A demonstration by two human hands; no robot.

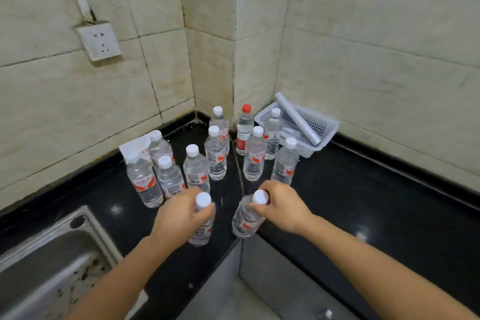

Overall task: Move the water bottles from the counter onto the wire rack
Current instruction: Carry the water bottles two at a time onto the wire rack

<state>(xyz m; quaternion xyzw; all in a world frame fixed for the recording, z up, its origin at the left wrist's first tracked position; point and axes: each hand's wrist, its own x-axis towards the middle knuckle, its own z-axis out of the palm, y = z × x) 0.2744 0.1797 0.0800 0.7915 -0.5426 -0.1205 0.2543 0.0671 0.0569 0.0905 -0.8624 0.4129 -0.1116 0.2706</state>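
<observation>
Ten bottles (254, 161) stand free on the black counter (376, 202) toward the tiled corner, nine with white caps and one with a red cap (246, 108). Two more are in your hands.

Hard to make out: the label print is too blurred to read. The cap of the far-left bottle merges with a white packet (135, 145) leaning on the wall behind it. The white basket (327, 135) in the corner is partly covered by bottles, and a pale roll (296, 117) lies across it. The steel sink (52, 254) is cut off by the left and lower edges.

Your left hand (179, 215) is curled round the neck of the left-hand bottle (201, 231), just under its cap. Fingers and bottle body are blurred there. Your right hand (281, 205) is curled round the neck of the right-hand bottle (245, 221), which tilts with its base toward you.

Both held bottles are over the counter's front inner corner, apart from each other and nearer you than the standing group. Whether either base touches the counter cannot be told.
</observation>
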